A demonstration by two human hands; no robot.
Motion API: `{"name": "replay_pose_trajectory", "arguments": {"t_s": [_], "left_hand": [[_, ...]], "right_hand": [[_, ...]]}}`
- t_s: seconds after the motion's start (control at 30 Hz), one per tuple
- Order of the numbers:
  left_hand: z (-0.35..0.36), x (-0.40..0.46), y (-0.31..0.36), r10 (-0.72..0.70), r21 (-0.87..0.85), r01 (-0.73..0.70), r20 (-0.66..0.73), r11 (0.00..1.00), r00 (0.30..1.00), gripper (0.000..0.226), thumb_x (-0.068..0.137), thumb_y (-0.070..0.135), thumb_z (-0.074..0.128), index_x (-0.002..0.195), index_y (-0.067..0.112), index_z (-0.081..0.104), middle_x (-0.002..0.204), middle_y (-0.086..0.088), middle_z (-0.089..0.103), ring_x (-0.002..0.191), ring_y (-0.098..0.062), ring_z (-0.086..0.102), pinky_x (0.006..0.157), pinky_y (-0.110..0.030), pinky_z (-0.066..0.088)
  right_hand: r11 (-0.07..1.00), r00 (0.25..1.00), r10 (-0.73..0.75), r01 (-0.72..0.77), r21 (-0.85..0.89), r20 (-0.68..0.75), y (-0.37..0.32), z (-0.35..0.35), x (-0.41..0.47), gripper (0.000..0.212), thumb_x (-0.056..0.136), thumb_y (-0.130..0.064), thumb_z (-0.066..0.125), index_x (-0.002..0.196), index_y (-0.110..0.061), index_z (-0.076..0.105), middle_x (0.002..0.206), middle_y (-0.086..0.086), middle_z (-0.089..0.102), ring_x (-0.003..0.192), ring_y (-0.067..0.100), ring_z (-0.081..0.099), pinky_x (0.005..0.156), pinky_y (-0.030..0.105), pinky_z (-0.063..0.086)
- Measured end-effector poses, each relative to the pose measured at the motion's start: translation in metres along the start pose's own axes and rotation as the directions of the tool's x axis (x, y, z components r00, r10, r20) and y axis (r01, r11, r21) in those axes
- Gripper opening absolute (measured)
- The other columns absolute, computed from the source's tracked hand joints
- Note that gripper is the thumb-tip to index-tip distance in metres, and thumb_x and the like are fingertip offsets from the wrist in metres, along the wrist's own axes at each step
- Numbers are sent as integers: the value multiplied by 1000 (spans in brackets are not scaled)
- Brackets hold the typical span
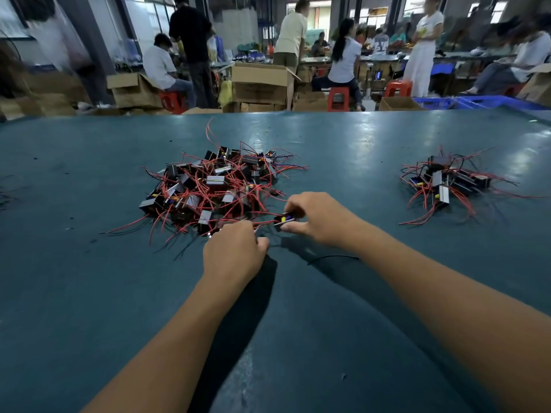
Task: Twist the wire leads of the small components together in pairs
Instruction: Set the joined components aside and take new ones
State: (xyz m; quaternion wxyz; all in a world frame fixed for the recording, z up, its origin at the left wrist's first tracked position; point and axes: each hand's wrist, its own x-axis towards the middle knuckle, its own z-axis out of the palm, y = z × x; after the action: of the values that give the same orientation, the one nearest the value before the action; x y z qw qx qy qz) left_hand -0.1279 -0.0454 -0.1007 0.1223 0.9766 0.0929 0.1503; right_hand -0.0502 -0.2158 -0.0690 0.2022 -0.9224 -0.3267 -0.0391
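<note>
Brown cartons (258, 81), contents unseen, hands pinching wires (264, 223)

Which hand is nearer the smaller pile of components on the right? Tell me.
Right. The right hand lies between the two piles, left of the smaller pile. The left hand is farther left, at the big pile's near edge.

No text, label, brand, number or sign can be read anywhere in the head view; whatever may be printed on the small components (214, 180) in the pile, on the cardboard boxes (259, 81) beyond the table, or on a far shirt (379, 44) is rendered too small and blurred to be made out
</note>
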Motion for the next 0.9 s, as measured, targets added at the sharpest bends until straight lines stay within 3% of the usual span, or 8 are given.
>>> {"name": "replay_pose_trajectory", "arguments": {"t_s": [0.1, 0.2, 0.3, 0.4, 0.47, 0.63, 0.8, 0.9], "left_hand": [[0, -2, 2, 19, 28, -19, 10, 999, 1000, 27, 92, 40, 60, 84, 15, 55, 77, -1, 56, 72, -26, 53, 60, -34, 41], [-2, -3, 5, 45, 38, -45, -12, 998, 999, 35, 88, 50, 66, 88, 18, 54, 85, -1, 61, 80, -26, 56, 62, -35, 43], [-5, -4, 6, 60, -22, -61, -46, 998, 997, 40, 84, 51, 72, 94, 19, 50, 86, 2, 61, 80, -24, 58, 61, -35, 43], [-5, -4, 6, 69, -69, -69, -3, 995, 998, 51, 81, 52, 75, 109, 21, 46, 87, 4, 60, 81, -23, 60, 64, -37, 49], [-4, -3, 5, 78, -110, -77, 9, 991, 997, 60, 78, 55, 76, 118, 22, 45, 91, 4, 61, 85, -23, 61, 68, -39, 51], [6, -2, 9, 181, -22, -181, -19, 983, 983, 59, 85, 65, 62, 123, 20, 56, 114, -1, 53, 109, -23, 51, 92, -37, 45], [8, 2, 9, 208, 29, -207, -30, 978, 978, 39, 92, 53, 58, 115, 21, 58, 114, 0, 55, 108, -24, 50, 90, -37, 39], [2, 5, 3, 204, 67, -202, -24, 977, 979, 32, 92, 52, 60, 104, 23, 59, 104, 2, 62, 104, -23, 53, 89, -39, 37]], "right_hand": [[993, 993, 71, -61, 105, -99, 12, -14, -24, 29, 82, -44, 75, 92, -18, 66, 83, -4, 68, 76, 12, 60, 70, 24, 49], [962, 981, 166, -137, 237, -105, 19, -24, -39, 28, 80, -50, 75, 84, -24, 67, 71, -8, 65, 61, 2, 54, 56, 13, 40], [982, 987, 152, -144, 126, -57, 28, -23, -54, 25, 81, -46, 75, 89, -24, 66, 78, -11, 66, 72, 7, 59, 61, 14, 42], [979, 979, 202, -202, -38, -2, 38, -19, -64, 25, 84, -43, 73, 99, -24, 66, 92, -6, 64, 89, 17, 60, 80, 32, 50], [959, 963, 266, -261, -105, 32, 44, -20, -65, 29, 86, -42, 71, 107, -23, 65, 103, -2, 64, 99, 20, 59, 88, 37, 49], [971, 970, 237, -238, 25, 48, 41, -16, -51, 47, 82, -48, 73, 118, -20, 62, 116, -3, 66, 108, 16, 60, 96, 33, 47], [964, 970, 227, -236, 123, 82, 29, -2, -19, 40, 87, -47, 68, 116, -19, 64, 110, -1, 68, 103, 18, 62, 92, 32, 48], [968, 960, 188, -217, 126, 209, 29, -7, -2, 43, 83, -50, 71, 113, -20, 66, 104, -4, 69, 92, 13, 63, 81, 27, 50]]}}
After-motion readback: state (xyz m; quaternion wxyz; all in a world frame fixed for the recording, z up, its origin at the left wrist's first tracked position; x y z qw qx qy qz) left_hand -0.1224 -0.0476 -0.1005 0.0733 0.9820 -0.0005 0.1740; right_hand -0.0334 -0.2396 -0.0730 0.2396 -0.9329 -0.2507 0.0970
